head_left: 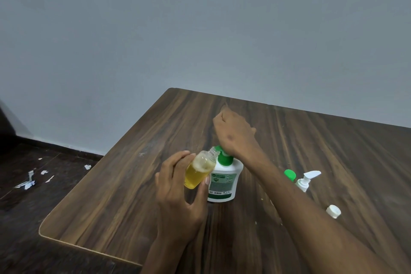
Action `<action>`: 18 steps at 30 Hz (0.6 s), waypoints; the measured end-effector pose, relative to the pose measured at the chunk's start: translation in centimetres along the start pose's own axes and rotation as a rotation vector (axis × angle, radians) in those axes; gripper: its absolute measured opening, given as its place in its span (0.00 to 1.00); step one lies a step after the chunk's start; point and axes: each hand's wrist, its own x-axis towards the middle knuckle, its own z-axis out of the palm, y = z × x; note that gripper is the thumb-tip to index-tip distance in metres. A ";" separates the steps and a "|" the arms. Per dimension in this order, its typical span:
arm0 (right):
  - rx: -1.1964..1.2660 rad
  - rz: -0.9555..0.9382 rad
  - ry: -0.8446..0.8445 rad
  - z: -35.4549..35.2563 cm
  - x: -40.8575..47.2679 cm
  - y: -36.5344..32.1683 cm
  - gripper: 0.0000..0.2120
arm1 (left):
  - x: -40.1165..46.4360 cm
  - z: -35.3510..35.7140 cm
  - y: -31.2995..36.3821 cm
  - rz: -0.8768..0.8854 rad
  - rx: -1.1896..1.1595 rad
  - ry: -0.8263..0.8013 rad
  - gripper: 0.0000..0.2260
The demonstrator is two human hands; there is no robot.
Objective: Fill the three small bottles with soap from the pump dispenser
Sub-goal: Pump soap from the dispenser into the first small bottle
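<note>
Pump dispenser [223, 181]: white bottle, green pump head, printed label facing the camera, upright on the dark wood-grain table [133, 184], roughly mid-surface. Right hand [234, 134]: above the dispenser, heel of the palm pressing on the green pump head, fingers curled into a loose fist around nothing visible. Small clear bottle [199, 171]: just left of the dispenser, uncapped, tilted so its open threaded neck lies against the pump nozzle; roughly two-thirds full of yellow liquid soap with a foamy layer on top. Left hand [178, 191]: left of the dispenser and nearer the camera, thumb and fingers wrapped round the small clear bottle, holding it off the table. White pump-top bottle [305, 180]: right of the dispenser, well apart from it, partly hidden behind the right forearm. Green cap [289, 174]: just left of the white pump-top bottle; what it sits on cannot be told. White screw cap [333, 211]: loose on the table, right of the dispenser, nearer the camera. Paper scraps [29, 181]: on the dark floor, far left of the dispenser.
</note>
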 end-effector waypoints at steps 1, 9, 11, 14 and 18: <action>-0.006 0.003 -0.006 0.0 0.0 0.0 0.12 | 0.0 0.0 0.0 -0.001 0.002 -0.002 0.19; 0.027 0.013 -0.019 -0.1 -0.2 -0.1 0.11 | 0.0 -0.2 0.0 0.019 -0.009 0.009 0.19; 0.016 0.007 -0.019 -0.1 -0.2 -0.1 0.12 | 0.0 -0.2 0.1 0.023 -0.015 0.009 0.19; 0.002 -0.015 -0.006 -0.2 -0.2 -0.2 0.12 | 0.0 -0.3 0.2 0.025 -0.018 0.007 0.20; 0.039 0.003 -0.015 -0.1 -0.2 0.0 0.12 | 0.0 -0.2 0.1 0.028 -0.005 0.008 0.21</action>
